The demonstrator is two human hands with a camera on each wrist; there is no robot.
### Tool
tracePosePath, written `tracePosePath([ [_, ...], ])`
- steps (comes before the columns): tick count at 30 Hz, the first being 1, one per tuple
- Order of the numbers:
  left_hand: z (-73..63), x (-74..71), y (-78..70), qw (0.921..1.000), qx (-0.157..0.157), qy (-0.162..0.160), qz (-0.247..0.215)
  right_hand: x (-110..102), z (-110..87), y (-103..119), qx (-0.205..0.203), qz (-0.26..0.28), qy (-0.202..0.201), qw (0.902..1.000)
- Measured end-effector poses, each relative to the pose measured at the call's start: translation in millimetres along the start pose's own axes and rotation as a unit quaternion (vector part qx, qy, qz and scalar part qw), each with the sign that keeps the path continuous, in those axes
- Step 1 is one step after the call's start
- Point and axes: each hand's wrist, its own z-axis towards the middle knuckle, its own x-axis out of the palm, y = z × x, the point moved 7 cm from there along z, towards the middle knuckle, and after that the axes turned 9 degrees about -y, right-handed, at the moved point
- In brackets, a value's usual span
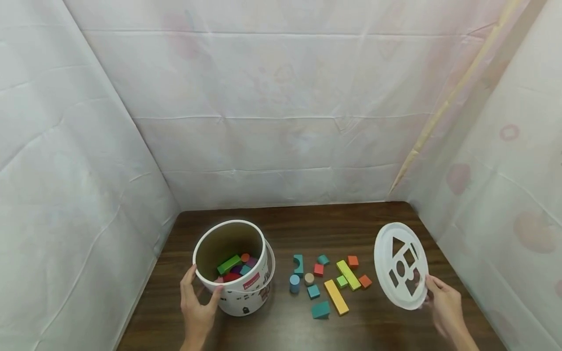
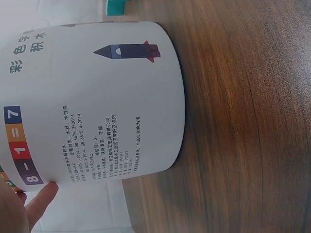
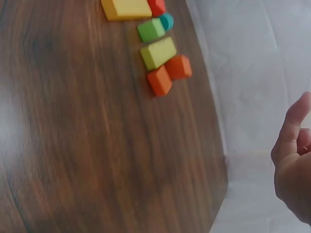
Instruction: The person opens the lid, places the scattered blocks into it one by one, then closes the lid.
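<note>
A white round bucket [image 1: 241, 305] with printed pictures stands on the left of the table, with colourful toy blocks [image 1: 229, 264] inside. My left hand [image 1: 197, 304] holds its near left side, thumb on the front just under the rim and fingers along the left. In the left wrist view a fingertip touches the printed wall of the bucket [image 2: 121, 97]. Off to the right, my right hand [image 1: 445, 304] pinches the edge of a white lid [image 1: 386, 263] with shape cutouts, tilted up to show its face. The right wrist view shows that hand [image 3: 294, 160] at its edge; the lid is outside it.
Between bucket and lid lie several loose blocks, among them a yellow-orange bar [image 1: 336, 297], a lime bar [image 1: 348, 275], a blue cylinder [image 1: 294, 283] and a teal arch [image 1: 299, 265]. The bucket's handle [image 1: 273, 263] hangs on its right. White cloth [image 1: 263, 146] walls enclose the dark wooden table [image 1: 281, 326].
</note>
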Motion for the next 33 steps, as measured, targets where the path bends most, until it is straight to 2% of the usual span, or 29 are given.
tracePosePath([
  [3,1.7,-1.2,-9.8,1.0,0.005,-0.002,-0.005,-14,16.3,-12,-0.004,0.005,-0.016,0.9999],
  [5,1.9,-1.5,-10.7,1.0,0.005,-0.003,-0.007,-25,30.9,-25,-0.013,0.008,-0.03,0.9994],
  [8,0.1,-0.3,-2.4,1.0,0.0,0.0,-0.004,-42,53.4,-45,-0.03,0.005,-0.034,0.999],
  [11,-2.4,1.3,7.6,1.0,0.0,0.002,-0.003,-56,69.5,-62,-0.019,0.013,-0.054,0.9983],
  [13,-3.5,1.5,10.0,0.9999,0.012,-0.002,-0.008,-57,69.7,-63,-0.009,-0.008,-0.071,0.9974],
  [15,-4.1,1.6,10.2,0.9997,0.024,-0.005,-0.009,-54,63.2,-60,0.008,-0.026,-0.102,0.9944],
  [18,-5.5,2.4,9.8,0.9996,0.026,-0.007,-0.005,-44,47.9,-51,0.031,-0.047,-0.127,0.9903],
  [24,-5.9,3.5,12.5,1.0,-0.001,0.005,0.0,-34,32.8,-58,0.07,-0.038,-0.165,0.9832],
  [33,-6.4,3.2,14.4,0.9999,-0.003,0.007,-0.007,-35,30.8,-84,0.131,-0.016,-0.197,0.9716],
])
